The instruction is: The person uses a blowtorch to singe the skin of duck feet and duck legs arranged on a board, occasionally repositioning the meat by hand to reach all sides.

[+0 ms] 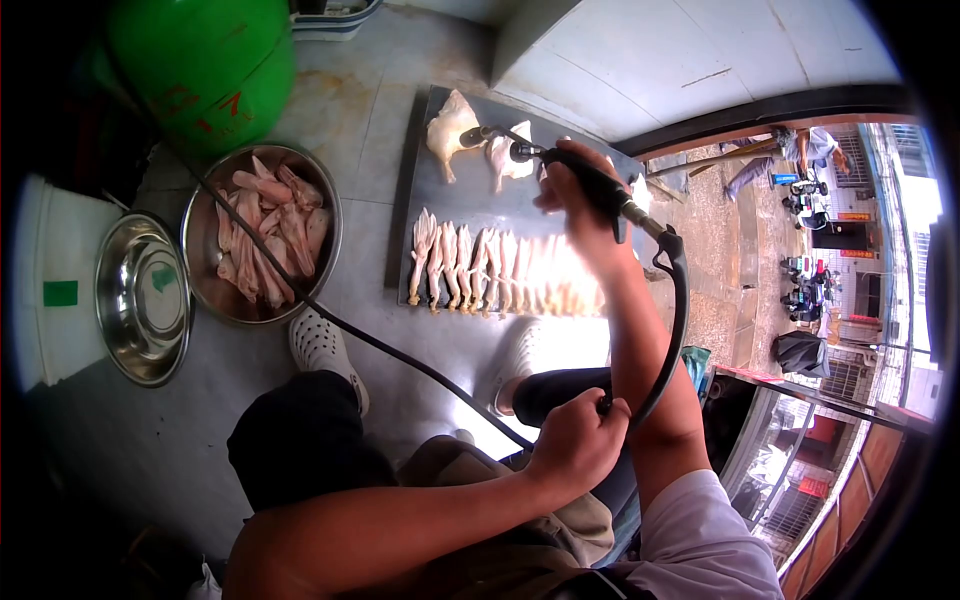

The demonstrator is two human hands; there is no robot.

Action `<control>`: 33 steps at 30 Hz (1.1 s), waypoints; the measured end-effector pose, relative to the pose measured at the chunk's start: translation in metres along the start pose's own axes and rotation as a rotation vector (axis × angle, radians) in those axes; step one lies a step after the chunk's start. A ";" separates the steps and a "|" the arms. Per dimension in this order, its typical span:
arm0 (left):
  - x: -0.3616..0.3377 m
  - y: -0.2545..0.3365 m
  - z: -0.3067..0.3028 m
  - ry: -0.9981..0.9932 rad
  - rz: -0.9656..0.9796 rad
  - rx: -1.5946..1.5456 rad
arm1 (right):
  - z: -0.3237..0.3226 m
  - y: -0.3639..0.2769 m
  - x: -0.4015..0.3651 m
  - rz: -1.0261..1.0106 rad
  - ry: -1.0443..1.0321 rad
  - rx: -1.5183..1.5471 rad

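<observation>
My right hand (580,195) is closed around the black handle of a gas torch (597,185). The torch's metal nozzle points left, above a raw poultry leg (453,125) on a dark flat tray (440,200). I can make out no flame. Another poultry leg (511,160) lies beside it, partly behind the torch. A row of several raw poultry feet (465,265) runs along the tray's near side; glare washes out its right end. Near my lap, my left hand (578,445) is clenched on the black hose (400,370), which loops up to the torch.
A steel basin (333,215) of raw poultry pieces stands left, with another shiny basin (143,325) beside it. A green gas cylinder (215,70) stands at upper left. The hose crosses above the full basin. My white clogs (325,350) are near the tray; a street with a person lies right.
</observation>
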State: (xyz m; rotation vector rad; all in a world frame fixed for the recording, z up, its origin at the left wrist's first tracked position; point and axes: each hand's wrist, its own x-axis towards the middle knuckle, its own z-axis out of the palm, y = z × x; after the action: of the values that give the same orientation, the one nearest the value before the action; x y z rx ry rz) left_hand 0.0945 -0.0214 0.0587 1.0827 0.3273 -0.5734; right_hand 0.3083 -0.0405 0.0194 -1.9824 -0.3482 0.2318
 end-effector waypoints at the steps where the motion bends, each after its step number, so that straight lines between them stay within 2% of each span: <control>1: 0.000 0.000 0.000 0.001 0.003 0.001 | 0.000 -0.007 -0.002 0.009 -0.016 -0.012; 8: -0.003 -0.003 0.003 0.047 0.046 0.016 | 0.009 -0.011 -0.005 -0.054 0.002 0.000; 14: -0.006 0.003 -0.002 0.042 0.060 0.014 | 0.018 -0.030 -0.008 -0.020 -0.070 -0.131; 17: -0.007 0.001 -0.005 0.036 0.058 0.014 | 0.025 -0.034 -0.007 -0.036 -0.017 -0.128; 33: -0.011 0.022 -0.016 0.145 0.176 -0.115 | 0.058 -0.054 0.012 -0.171 -0.193 -0.273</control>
State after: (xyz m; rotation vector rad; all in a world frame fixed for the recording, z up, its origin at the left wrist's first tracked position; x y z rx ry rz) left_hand 0.0992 0.0031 0.0736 1.0325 0.3827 -0.3163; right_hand 0.2934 0.0347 0.0437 -2.1885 -0.7022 0.2785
